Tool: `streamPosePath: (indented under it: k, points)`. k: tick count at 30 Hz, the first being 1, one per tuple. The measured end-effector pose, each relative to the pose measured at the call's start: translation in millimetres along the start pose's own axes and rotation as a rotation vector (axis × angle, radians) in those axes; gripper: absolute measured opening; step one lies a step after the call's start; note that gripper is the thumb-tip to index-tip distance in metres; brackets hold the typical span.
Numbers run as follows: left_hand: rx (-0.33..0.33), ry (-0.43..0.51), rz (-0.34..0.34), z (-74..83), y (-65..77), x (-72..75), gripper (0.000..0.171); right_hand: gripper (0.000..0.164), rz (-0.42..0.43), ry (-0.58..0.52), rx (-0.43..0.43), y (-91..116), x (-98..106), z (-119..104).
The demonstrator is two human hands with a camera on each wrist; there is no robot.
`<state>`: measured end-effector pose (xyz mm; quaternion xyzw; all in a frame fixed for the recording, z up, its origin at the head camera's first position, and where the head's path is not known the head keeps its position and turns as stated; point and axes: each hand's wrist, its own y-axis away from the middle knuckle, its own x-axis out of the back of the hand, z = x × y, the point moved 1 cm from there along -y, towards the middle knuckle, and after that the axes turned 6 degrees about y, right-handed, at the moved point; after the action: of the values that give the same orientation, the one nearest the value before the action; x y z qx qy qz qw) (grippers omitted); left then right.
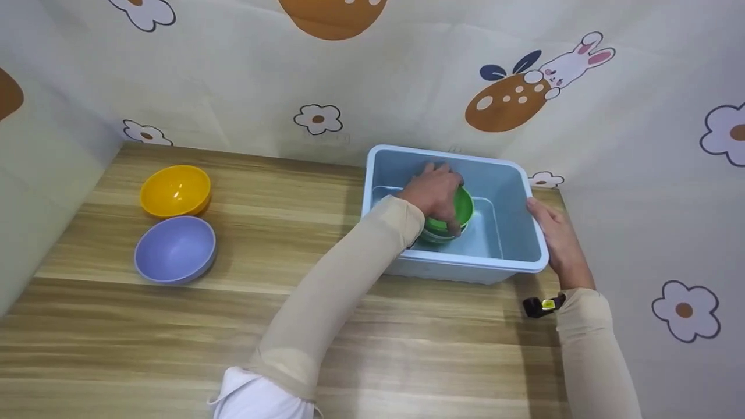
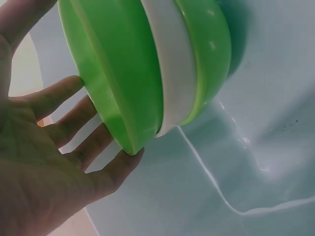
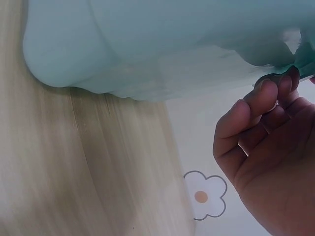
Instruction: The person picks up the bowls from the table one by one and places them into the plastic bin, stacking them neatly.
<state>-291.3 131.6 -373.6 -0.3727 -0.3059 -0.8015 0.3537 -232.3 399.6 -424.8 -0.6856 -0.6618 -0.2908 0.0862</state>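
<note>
My left hand (image 1: 432, 191) reaches into a light blue plastic bin (image 1: 505, 180) and holds the top green bowl (image 1: 464, 206) by its rim, fingers spread around it. In the left wrist view, that green bowl (image 2: 123, 59) is nested in a white bowl (image 2: 174, 64), with another green bowl (image 2: 211, 54) under it. The stack is inside the bin. At the bin's right side, my right hand (image 1: 556, 235) grips the rim; in the right wrist view its fingers (image 3: 231, 123) curl at the edge. My left palm hides part of the stack in the head view.
An orange bowl (image 1: 176, 191) and a purple bowl (image 1: 175, 250) stand close together at the left of the wooden table (image 1: 279, 227). A patterned cloth wall (image 1: 244, 75) rises behind the bin, and another stands close on the right.
</note>
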Motion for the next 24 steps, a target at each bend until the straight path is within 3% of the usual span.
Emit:
streamPosePath:
  k: [13, 24]
  points:
    - [-0.012, -0.019, -0.057, -5.6, 0.0, -4.3, 0.090, 0.072, 0.037, -0.030, 0.058, -1.3, -2.6, 2.5]
    - [-0.006, -0.012, -0.081, -3.9, 3.9, -3.2, 0.091, 0.075, 0.024, -0.011, 0.022, -0.2, -0.8, 3.1]
